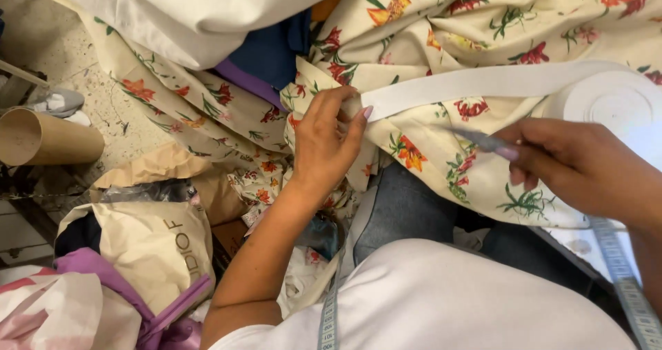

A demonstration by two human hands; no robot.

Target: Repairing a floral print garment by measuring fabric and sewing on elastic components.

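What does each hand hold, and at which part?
Left hand pinches the white tape at its free end, against the floral cloth. Right hand holds a thin tool by its rear.

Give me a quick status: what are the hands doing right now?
Left hand pinches end of flat white elastic band against cream floral cotton fabric. Right hand holds slim grey metal tool, tip over the fabric. White band roll beside right hand; nothing blocking.

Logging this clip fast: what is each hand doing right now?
Left hand: closed, pinching the white tape end against the floral fabric.
Right hand: closed, holding a thin metal tool.
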